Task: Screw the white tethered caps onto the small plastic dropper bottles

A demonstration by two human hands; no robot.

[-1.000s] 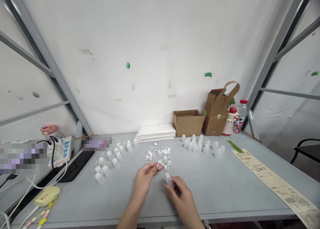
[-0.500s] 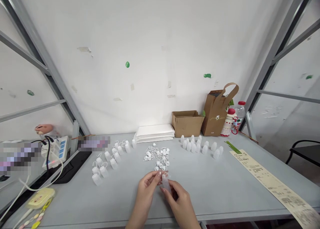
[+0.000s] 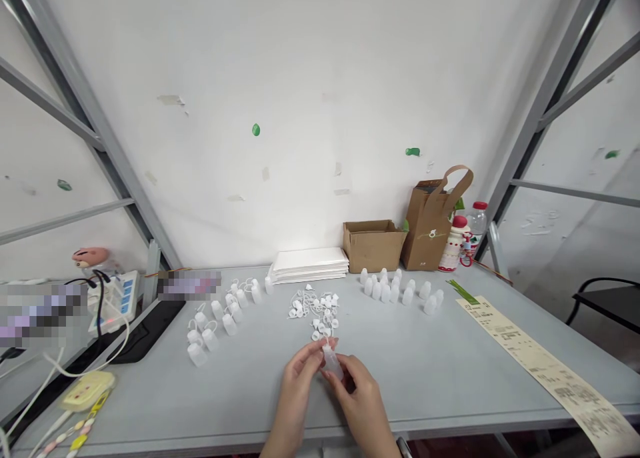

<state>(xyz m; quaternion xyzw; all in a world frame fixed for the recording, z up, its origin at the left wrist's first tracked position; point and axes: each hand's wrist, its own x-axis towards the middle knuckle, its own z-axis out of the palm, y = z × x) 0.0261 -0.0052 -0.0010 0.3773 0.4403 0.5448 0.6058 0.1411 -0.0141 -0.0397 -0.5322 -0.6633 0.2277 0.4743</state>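
Both hands meet over the front middle of the table at one small translucent plastic bottle, which is tilted. My right hand has its fingers closed round the body. My left hand pinches at the neck, where a thin white strap loop stands up; whether a cap is seated there is too small to tell. Just beyond my fingertips lies a loose pile of white strapped caps. To the left stand several bottles with looped caps. Several bottles without visible loops stand to the right.
A stack of white boards, an open cardboard box and a brown paper bag line the wall. A long printed paper strip runs down the right side. At left are a power strip, cables and a black mat.
My left fingers have shifted slightly at the bottle's neck, and the strap loop now shows standing above it. The right hand keeps its grip. The whole view has moved a little.
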